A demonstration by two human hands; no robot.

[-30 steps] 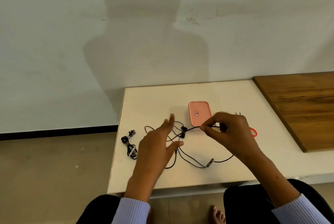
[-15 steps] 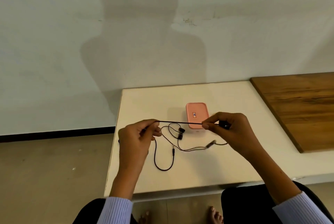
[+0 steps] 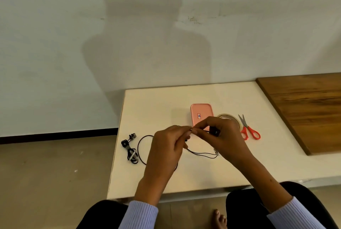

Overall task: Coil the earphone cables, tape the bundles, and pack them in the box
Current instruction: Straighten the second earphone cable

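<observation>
Head view: left hand [image 3: 167, 143] and right hand [image 3: 219, 134] pinching earphone cable [image 3: 202, 154], fingertips meeting; coiling step underway. Next: looping slack trailing below fingers.

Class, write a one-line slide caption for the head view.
Both hands pinch a loose earphone cable above the table, taped bundle at left.

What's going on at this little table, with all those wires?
A person seated at the white table is winding a loose black earphone cable. The left hand and right hand meet in front of a shut pink box, each pinching the cable, while the rest of it loops on the tabletop. A taped earphone bundle lies near the table's left edge. A tape roll and red-handled scissors lie right of the box.
</observation>
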